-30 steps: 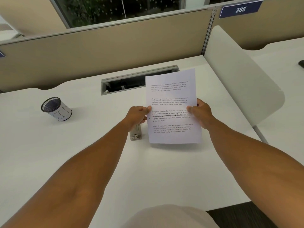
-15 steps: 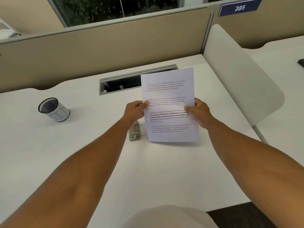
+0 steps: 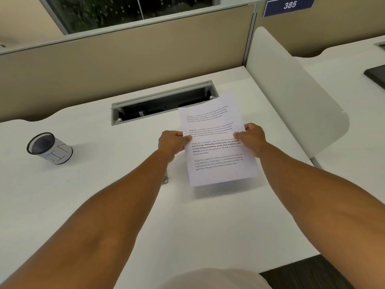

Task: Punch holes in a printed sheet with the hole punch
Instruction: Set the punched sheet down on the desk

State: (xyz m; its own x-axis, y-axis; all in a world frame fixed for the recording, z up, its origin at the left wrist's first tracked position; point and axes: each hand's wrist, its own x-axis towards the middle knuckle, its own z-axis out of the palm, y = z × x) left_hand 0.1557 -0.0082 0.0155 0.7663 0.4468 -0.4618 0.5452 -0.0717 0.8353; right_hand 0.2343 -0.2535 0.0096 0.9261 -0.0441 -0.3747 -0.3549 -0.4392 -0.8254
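A white printed sheet [image 3: 216,142] with several paragraphs of text hangs above the desk, tilted a little to the left. My left hand [image 3: 171,142] pinches its left edge and my right hand [image 3: 252,138] pinches its right edge. The sheet's shadow falls on the desk below its lower edge. Only a small metal corner of the hole punch [image 3: 165,180] shows; my left forearm hides the rest of it.
A mesh pen cup [image 3: 48,148] stands at the left of the white desk [image 3: 104,184]. An open cable tray [image 3: 162,103] runs behind the sheet. Beige partitions close the back, a white divider panel [image 3: 295,90] the right. A dark object [image 3: 377,75] lies on the neighbouring desk.
Both hands have lifted the sheet higher and farther from the desk. My left forearm now covers most of the hole punch, which showed more before.
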